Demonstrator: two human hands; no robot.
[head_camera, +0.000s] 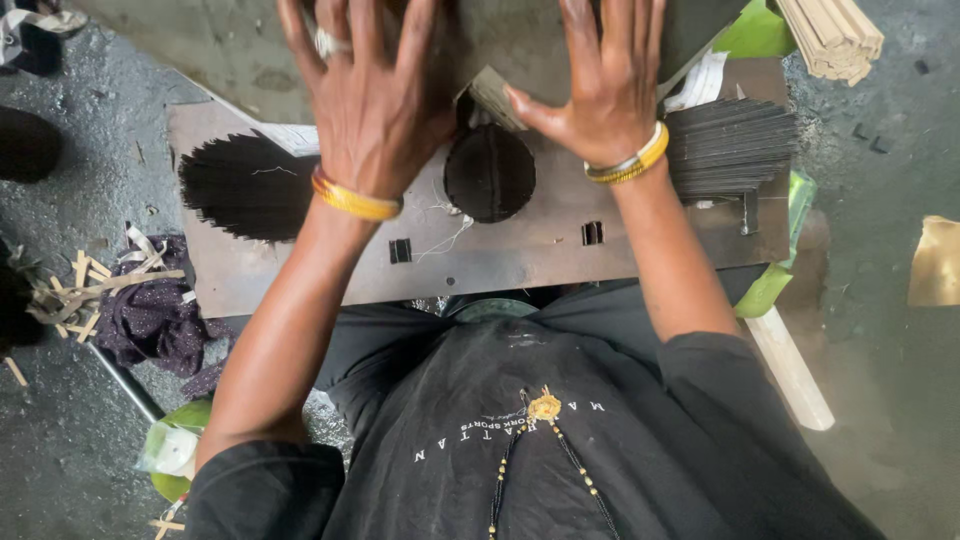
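Left hand (372, 95) and right hand (600, 85), fingers spread flat, gripping nothing, press the board (500, 255); thin dark sticks (728, 148) at three o'clock look light and brittle, best gathered mid-bundle.

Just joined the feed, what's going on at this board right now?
A person sits over a flat brown board, both hands spread palm-down at its far edge. The left hand is blurred, so likely moving; the right hand has its thumb by a small tan piece. Neither clearly grips anything. A dark round mound sits between the wrists, with fanned dark sticks on the left and a stack of them on the right.
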